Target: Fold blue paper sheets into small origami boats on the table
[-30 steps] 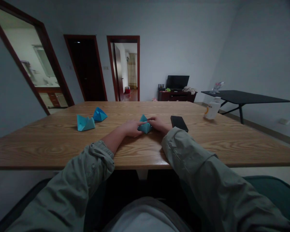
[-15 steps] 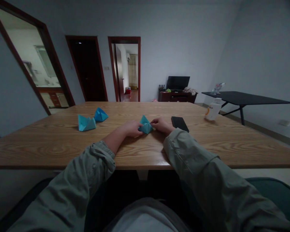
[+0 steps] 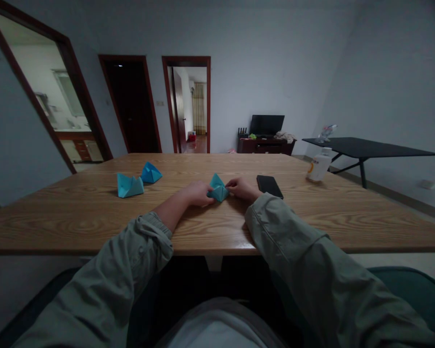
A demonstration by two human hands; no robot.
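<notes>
At the middle of the worktop [image 3: 210, 232], a folded turquoise paper [image 3: 218, 187] sits between two hands.
The only marking to make out, an orange one on the white bottle [image 3: 318, 167] at right, is too small to read. The left hand [image 3: 200, 193] is nearly closed, thumb and fingers gripping the paper's left side; the right hand [image 3: 242, 188] is curled, its fingertips pinched together at the right edge. Just beyond the right wrist lies a flat black phone [image 3: 270, 186]. Leftward on the wood grain stand a light-blue folded piece [image 3: 129, 186] and a deeper-blue one [image 3: 151, 173]. Behind are dark-framed doorways, a television [image 3: 267, 125] on a low cabinet [image 3: 266, 145] and a black table [image 3: 366, 146].
</notes>
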